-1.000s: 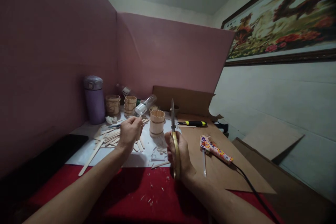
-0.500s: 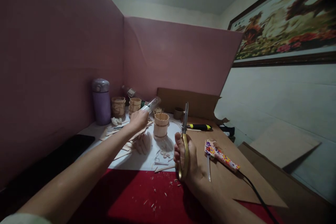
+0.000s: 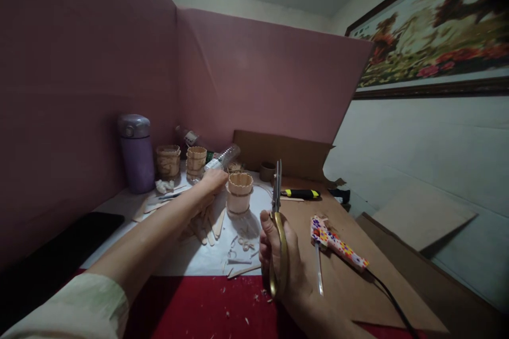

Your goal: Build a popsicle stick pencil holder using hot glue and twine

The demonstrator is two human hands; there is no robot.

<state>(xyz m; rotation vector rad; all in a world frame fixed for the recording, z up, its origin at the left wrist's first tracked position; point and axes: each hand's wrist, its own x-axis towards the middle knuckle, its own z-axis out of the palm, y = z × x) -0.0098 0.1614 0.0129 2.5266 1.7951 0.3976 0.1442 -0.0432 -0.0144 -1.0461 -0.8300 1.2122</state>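
The right hand (image 3: 283,257) gripped the gold-handled scissors (image 3: 275,190), fingers closed around the handles. The blades were shut and pointed upward above the bench (image 3: 186,260). The left hand (image 3: 212,181) was extended over the loose craft sticks (image 3: 212,222), just beside the stick-built cup (image 3: 239,194) and near the cap end of a clear plastic bottle (image 3: 225,158) lying on its side. Its fingers were curled; whether they pinched anything could not be determined. A patterned glue gun (image 3: 338,241) lay on the cardboard sheet (image 3: 302,222), right of the scissors.
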